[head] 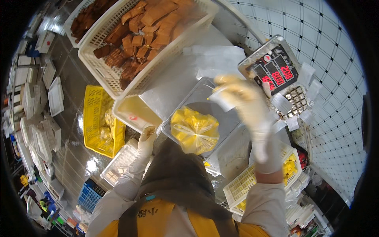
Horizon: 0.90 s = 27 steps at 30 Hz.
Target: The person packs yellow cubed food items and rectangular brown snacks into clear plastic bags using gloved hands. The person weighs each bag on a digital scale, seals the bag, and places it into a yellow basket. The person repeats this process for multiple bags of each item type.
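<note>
A knotted clear plastic bag of yellow pieces sits on the grey platform of a weighing scale. My right hand, in a pale glove and blurred, is above the platform's right side with a small white paper slip between its fingers. Lower left, my gloved left hand has its fingers bent beside the corner of a white plastic bin. Whether those fingers hold anything is hidden. The scale's display is lit with red digits at the upper right.
A large cream basket of brown food blocks stands at the back left. Paper slips cling around the scale's keypad. A yellow basket holds tied bags on the left. Yellow blocks fill a cream basket at lower right.
</note>
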{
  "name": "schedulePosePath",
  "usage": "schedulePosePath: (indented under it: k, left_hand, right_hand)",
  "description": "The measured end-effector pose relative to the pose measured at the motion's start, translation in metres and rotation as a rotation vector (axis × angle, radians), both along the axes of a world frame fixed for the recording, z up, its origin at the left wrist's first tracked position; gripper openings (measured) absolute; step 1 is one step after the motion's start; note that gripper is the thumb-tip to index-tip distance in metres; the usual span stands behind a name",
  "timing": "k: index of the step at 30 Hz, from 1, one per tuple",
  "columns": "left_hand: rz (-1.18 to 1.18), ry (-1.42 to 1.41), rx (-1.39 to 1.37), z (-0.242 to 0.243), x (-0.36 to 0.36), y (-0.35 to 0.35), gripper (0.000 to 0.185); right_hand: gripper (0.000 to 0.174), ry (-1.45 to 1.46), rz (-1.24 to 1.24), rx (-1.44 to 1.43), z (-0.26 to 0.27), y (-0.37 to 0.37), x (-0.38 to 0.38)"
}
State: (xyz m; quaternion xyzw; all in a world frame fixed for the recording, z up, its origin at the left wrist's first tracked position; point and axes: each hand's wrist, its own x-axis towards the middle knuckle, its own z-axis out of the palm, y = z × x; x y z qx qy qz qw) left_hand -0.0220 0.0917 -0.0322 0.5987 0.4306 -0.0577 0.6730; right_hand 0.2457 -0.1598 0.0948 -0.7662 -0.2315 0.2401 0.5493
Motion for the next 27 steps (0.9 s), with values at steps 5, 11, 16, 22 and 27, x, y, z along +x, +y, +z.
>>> schedulePosePath:
  k: [5,11,16,22,27]
  left_hand:
    - [-0.004,0.061,0.063,0.008,0.005,-0.005,0.032]
    - [-0.465,-0.485,0.643,0.014,0.081,-0.062,0.037]
    - [-1.158,-0.073,0.676,0.004,0.114,-0.074,0.05]
    - [-1.08,-0.09,0.681,0.014,0.106,-0.062,0.077]
    - [-1.155,-0.164,0.689,-0.009,0.105,-0.118,0.067]
  right_hand:
    - [0.04,0.043,-0.17,-0.198,-0.157,0.032,-0.089]
    - [0.041,-0.359,-0.095,-0.369,-0.135,-0.013,-0.13]
    - [0.03,-0.473,0.16,-0.772,-0.101,-0.037,-0.164]
    - [0.02,-0.276,0.082,-0.663,-0.08,-0.04,-0.194]
    - [0.013,0.004,-0.102,-0.329,-0.067,-0.025,-0.219]
